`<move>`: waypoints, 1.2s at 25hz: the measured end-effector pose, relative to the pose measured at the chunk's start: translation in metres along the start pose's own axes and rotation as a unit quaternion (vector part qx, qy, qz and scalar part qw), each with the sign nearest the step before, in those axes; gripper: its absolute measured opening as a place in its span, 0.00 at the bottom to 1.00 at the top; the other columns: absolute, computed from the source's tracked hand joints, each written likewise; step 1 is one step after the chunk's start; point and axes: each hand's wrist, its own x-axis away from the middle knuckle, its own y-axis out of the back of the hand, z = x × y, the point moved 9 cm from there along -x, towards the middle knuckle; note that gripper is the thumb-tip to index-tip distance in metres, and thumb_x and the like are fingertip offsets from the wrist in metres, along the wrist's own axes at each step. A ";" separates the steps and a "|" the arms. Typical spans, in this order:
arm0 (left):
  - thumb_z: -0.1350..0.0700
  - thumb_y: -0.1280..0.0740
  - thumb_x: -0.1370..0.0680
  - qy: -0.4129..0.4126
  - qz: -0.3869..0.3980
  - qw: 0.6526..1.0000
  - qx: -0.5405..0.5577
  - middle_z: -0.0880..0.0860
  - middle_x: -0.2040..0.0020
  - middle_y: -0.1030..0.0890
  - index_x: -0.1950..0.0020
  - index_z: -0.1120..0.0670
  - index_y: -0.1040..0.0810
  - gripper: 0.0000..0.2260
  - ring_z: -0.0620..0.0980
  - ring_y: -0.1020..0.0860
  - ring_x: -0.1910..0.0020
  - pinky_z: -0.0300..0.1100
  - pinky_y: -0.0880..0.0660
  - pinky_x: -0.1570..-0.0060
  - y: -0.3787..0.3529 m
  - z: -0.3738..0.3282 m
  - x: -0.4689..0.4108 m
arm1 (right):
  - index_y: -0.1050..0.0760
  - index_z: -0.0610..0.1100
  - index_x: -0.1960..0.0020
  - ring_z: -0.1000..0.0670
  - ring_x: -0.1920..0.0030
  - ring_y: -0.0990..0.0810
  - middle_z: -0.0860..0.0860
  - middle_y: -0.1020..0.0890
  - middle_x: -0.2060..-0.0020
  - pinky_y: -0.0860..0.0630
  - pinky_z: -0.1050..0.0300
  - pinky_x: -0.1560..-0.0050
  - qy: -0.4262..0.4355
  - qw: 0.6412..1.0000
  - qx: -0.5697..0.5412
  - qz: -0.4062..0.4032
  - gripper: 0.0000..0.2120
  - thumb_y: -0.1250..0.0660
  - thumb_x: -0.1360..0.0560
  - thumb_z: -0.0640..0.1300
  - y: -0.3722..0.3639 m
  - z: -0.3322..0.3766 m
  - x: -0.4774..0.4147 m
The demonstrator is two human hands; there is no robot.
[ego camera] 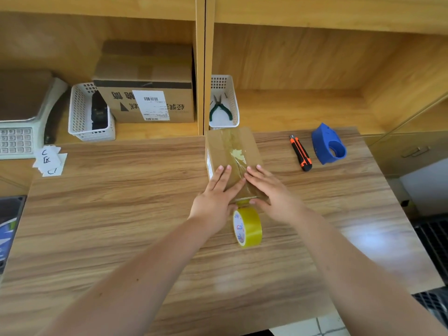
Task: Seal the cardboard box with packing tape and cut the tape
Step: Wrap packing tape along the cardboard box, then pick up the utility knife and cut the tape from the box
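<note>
Both hands, left hand and right hand, flat and unclenched on the taped cardboard box.

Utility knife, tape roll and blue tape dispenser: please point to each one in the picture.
utility knife (300, 153), head view, on the middle of its orange and black handle.
tape roll (251, 227), head view, on its yellow outer band.
blue tape dispenser (322, 141), head view, on its curved blue body.

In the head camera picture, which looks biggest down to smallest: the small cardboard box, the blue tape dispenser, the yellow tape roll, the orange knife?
1. Cardboard box
2. Blue tape dispenser and yellow tape roll: similar; the roll is nearer, so unsure
3. Orange knife
</note>
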 end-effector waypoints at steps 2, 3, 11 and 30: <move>0.48 0.40 0.18 -0.001 0.005 1.000 0.008 0.47 0.19 0.63 0.22 0.35 0.56 0.32 0.46 0.65 0.22 0.47 0.26 0.38 0.000 -0.001 -0.005 | 0.42 0.51 0.23 0.57 0.22 0.54 0.61 0.46 0.23 0.44 0.46 0.24 -0.004 1.000 -0.006 -0.006 0.32 0.33 0.23 0.50 0.003 -0.002 0.001; 0.49 0.39 0.18 -0.003 0.007 1.000 0.015 0.46 0.19 0.63 0.22 0.34 0.55 0.32 0.46 0.65 0.22 0.47 0.25 0.39 0.001 -0.002 -0.009 | 0.41 0.51 0.23 0.57 0.22 0.53 0.60 0.45 0.23 0.44 0.45 0.24 -0.012 1.000 -0.011 -0.010 0.32 0.33 0.23 0.50 0.006 -0.003 0.002; 0.61 0.37 0.22 0.050 -0.094 0.972 0.211 0.46 0.19 0.52 0.23 0.40 0.42 0.32 0.50 0.52 0.20 0.49 0.35 0.29 0.014 -0.016 -0.005 | 0.26 0.49 0.34 0.49 0.28 0.34 0.53 0.27 0.30 0.35 0.48 0.31 -0.060 0.992 0.033 -0.109 0.25 0.29 0.28 0.56 0.041 -0.023 0.012; 0.55 0.34 0.26 0.047 -0.166 0.979 0.111 0.48 0.38 0.20 0.37 0.49 0.22 0.17 0.56 0.26 0.36 0.53 0.31 0.40 0.029 -0.097 -0.043 | 0.23 0.45 0.39 0.48 0.40 0.23 0.49 0.19 0.43 0.27 0.58 0.43 -0.104 0.963 -0.114 -0.223 0.16 0.30 0.26 0.47 0.077 -0.118 0.032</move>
